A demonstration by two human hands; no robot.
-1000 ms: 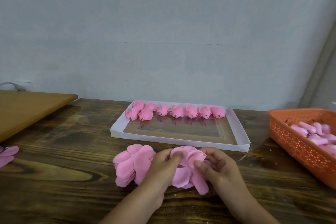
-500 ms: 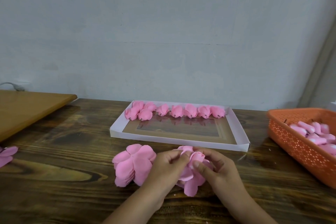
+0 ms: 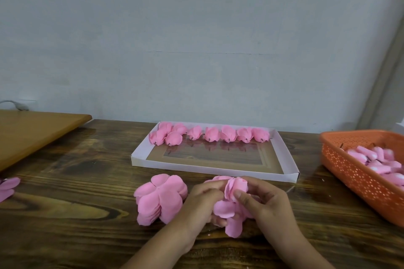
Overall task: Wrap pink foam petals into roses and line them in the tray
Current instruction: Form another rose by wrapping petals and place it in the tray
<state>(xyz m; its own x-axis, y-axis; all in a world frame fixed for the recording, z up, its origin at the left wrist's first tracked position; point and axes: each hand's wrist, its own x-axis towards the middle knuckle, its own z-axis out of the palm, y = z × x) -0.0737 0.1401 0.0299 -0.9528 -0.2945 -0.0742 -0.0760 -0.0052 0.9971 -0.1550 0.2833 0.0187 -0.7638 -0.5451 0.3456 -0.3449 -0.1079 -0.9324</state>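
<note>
A: Where is the rose that the person is making?

B: It is between the two hands, low above the wooden table [image 3: 65, 225], a little in front of the tray [image 3: 218, 170]. The left hand [image 3: 201, 205] has its fingers curled around the left side of the half-made rose [image 3: 236, 188]. The right hand [image 3: 266, 201] pinches the petals from the right, with the thumb on the front of the bud. Some loose petals hang below the fingers.

A: And the other petals?

B: A stack of flat petal shapes [image 3: 160, 199] lies on the table just beside the left hand. One more pink piece [image 3: 7, 188] lies at the left edge of the view.

A: Is the tray already filled?

B: Only partly. A row of finished roses [image 3: 209, 134] stands along its far wall (at the left end two rows, I think). The near part of the tray is bare.

A: What is on the right?

B: An orange basket [image 3: 354, 179] with pink pieces [image 3: 378, 159] inside.
</note>
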